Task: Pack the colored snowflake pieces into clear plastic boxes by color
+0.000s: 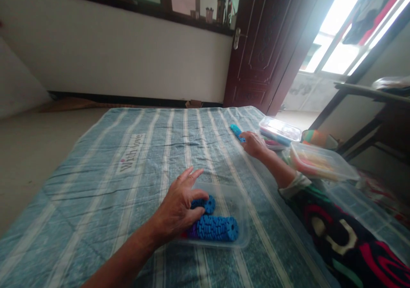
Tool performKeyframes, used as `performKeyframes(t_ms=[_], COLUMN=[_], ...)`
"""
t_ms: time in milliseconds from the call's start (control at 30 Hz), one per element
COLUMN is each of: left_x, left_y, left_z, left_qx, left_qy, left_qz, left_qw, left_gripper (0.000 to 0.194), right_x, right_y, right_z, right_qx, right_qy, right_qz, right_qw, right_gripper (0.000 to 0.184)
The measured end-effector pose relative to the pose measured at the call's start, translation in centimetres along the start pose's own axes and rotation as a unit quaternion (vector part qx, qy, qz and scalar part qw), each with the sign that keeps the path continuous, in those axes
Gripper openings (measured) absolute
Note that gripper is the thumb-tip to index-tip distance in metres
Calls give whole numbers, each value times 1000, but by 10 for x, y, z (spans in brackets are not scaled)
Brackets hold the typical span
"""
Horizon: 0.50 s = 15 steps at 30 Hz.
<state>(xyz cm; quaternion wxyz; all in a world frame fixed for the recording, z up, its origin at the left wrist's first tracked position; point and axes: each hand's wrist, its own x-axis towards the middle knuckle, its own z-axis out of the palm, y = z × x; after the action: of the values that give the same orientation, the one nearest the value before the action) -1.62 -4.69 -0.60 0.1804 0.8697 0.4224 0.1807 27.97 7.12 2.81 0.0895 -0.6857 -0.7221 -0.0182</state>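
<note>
My left hand [182, 200] is at a clear plastic box [245, 237] on the bed. Its thumb and index finger close around a short stack of blue snowflake building discs [209, 204], while the other fingers stretch out. Beside that stack a longer blue stack [218, 228] lies on its side in the box, with purple and red discs partly hidden under my hand. Farther off, my right hand [254, 144] pinches the near end of another blue row of discs [236, 130], lying on the striped cover. My right fingers partly hide this row.
The striped bed cover [150, 198] spreads under everything. Right of my right arm stand a lidded clear box [280, 130], a second lidded box [323, 162] with pink and yellow contents, and a clear divided tray [368, 207]. A dark red door [256, 45] rises behind the bed.
</note>
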Motion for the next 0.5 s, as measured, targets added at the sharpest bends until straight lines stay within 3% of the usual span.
performKeyframes(t_ms=[100, 300, 500], left_x=[-1, -1, -2], left_y=[-3, -4, -3], left_z=[3, 6, 8], left_qx=[-2, -3, 0], left_qy=[3, 21, 20], left_qz=[1, 3, 1], left_qw=[1000, 1000, 1000], left_gripper=[28, 14, 14], right_x=[29, 60, 76], right_y=[17, 35, 43], right_z=[17, 37, 44], right_qx=[-16, -25, -24], right_qy=[-24, -56, -78], right_qz=[20, 19, 15], right_qw=[999, 998, 997], right_gripper=[42, 58, 57])
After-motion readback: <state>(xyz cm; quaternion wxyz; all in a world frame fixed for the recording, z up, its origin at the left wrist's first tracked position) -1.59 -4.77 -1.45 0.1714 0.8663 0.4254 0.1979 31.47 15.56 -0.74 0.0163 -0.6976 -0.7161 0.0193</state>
